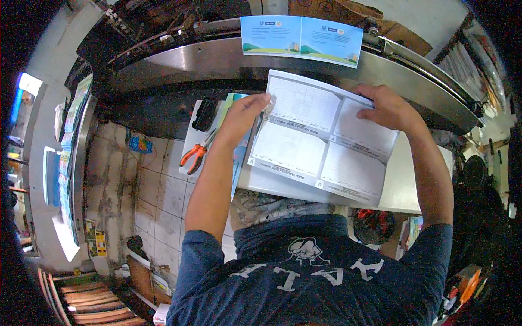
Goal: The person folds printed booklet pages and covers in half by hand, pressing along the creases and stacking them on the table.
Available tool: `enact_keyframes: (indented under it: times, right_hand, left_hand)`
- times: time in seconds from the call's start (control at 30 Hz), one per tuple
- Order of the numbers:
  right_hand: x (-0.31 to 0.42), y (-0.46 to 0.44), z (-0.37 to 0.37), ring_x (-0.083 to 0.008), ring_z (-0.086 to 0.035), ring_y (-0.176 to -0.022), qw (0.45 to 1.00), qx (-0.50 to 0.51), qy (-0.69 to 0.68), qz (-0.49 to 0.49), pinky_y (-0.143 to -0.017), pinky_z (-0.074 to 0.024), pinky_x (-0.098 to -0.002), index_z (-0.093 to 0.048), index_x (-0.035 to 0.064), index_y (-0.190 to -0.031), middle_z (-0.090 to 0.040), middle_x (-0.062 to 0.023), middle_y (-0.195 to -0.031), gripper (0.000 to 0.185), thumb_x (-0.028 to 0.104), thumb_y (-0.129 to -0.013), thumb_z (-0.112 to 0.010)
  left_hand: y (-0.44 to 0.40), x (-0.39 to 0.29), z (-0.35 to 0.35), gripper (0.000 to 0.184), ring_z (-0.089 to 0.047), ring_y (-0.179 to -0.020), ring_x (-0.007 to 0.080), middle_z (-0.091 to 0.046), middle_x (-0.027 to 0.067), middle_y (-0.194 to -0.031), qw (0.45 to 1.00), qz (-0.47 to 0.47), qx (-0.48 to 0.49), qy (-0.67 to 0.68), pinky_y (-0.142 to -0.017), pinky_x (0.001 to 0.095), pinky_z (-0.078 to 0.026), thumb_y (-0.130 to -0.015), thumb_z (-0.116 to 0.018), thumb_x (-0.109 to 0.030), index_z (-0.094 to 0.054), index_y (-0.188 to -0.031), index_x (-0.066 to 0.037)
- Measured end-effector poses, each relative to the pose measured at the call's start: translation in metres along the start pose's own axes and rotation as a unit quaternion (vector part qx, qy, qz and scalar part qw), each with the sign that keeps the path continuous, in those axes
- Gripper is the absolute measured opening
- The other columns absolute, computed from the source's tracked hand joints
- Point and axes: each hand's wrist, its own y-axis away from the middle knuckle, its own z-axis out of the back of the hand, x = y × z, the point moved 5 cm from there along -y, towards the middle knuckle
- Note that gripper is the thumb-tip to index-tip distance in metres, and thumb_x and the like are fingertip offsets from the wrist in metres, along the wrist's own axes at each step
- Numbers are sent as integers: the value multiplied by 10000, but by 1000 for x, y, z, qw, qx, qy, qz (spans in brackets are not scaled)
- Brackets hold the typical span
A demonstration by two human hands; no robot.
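Head view: the work in hand is a large printed paper (296, 142), which serves here as the landmark. Far left of the paper, a row of leaflets (68, 157) stands along a panel. Nearer, but left of the paper and apart from it, lie pliers (197, 156) with orange handles, and just beyond them a black object (205, 114) too dark to make out; no hand touches either. At the paper's upper left edge, the left hand (242, 115) pinches it between thumb and fingers.

The paper itself spans the space between the two hands, over a white tabletop (410, 182); whether it rests there or is slightly raised cannot be told. Its visible face shows four ruled panels with dark heading strips, so the printing on this side looks done. The panels are joined in one piece, with no cut between them, and the paper has not been let go. Whether it is one sheet or several is unclear, and so is how much work is left.

Beyond the paper's top edge, and apart from it, a blue leaflet (274, 42) with two matching panels rests against a metal bar (190, 62); it too is undivided. At the paper's upper right, the right hand (389, 111) grips the edge, thumb over the printed face.
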Motion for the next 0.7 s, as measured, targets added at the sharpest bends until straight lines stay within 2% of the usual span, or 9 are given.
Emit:
enact_keyframes:
  times: [0.27,0.37,0.43,0.47,0.53,0.57,0.6,0.67,0.7]
  right_hand:
    - [2,6,3,-374,-622,-954,998,-26,42,26,-840,-499,-411,-591,69,-1139,-658,-177,-1033,406,86,-754,-718]
    - [19,13,10,-381,-620,-948,999,-15,28,22,-842,-499,-419,-597,66,-1131,-656,-177,-1034,393,89,-756,-712]
    - [46,39,24,-376,-617,-956,988,-120,73,62,-844,-497,-424,-619,49,-1085,-649,-178,-1041,332,93,-766,-698]
    - [67,53,24,-353,-620,-920,983,-114,141,6,-823,-498,-436,-641,44,-998,-647,-151,-998,237,93,-770,-682]
    - [86,84,-2,-267,-607,-775,951,-143,264,69,-680,-500,-393,-638,102,-868,-626,-70,-867,156,61,-719,-653]
    - [93,99,-22,-246,-597,-776,948,-171,244,114,-652,-488,-373,-624,112,-855,-617,-56,-841,184,49,-682,-631]
    - [102,108,-39,-241,-589,-794,956,-160,217,116,-648,-484,-372,-614,104,-848,-606,-49,-838,195,53,-660,-617]
    - [96,120,-82,-296,-554,-950,986,-30,161,33,-756,-465,-440,-596,105,-1018,-580,-88,-1013,325,111,-693,-607]
    - [88,123,-101,-298,-548,-948,987,-42,151,29,-770,-457,-440,-597,102,-1021,-580,-88,-1009,350,104,-672,-620]
  left_hand:
    - [7,-7,3,385,-636,-909,194,-688,117,-981,996,6,6,-91,-838,318,-487,-774,-746,-235,-666,-1046,27]
    - [16,-12,8,318,-627,-864,174,-688,111,-970,989,-73,-14,-124,-791,296,-479,-790,-724,-125,-652,-1064,20]
    - [35,-26,17,357,-634,-860,201,-685,111,-935,977,-78,-84,-181,-812,308,-479,-758,-732,-68,-635,-1096,-1]
    - [39,-21,16,357,-634,-860,201,-685,111,-935,977,-73,-91,-179,-812,308,-479,-758,-732,-68,-635,-1096,-1]
    - [55,-18,16,408,-629,-833,205,-669,101,-873,945,-276,-158,-69,-814,318,-483,-724,-751,-30,-617,-1109,-17]
    - [61,1,18,412,-607,-735,169,-640,74,-782,905,-286,-233,-212,-721,292,-495,-708,-771,-21,-600,-1083,-22]
    - [73,1,14,412,-607,-735,169,-640,74,-782,905,-283,-239,-212,-721,292,-495,-708,-771,-21,-600,-1083,-22]
    - [91,30,4,354,-576,-655,123,-627,55,-741,976,24,-204,-67,-618,266,-483,-733,-766,-40,-593,-1041,-16]
    - [95,43,0,308,-548,-616,91,-622,44,-722,978,17,-200,-56,-566,250,-460,-768,-749,-47,-582,-1023,-7]
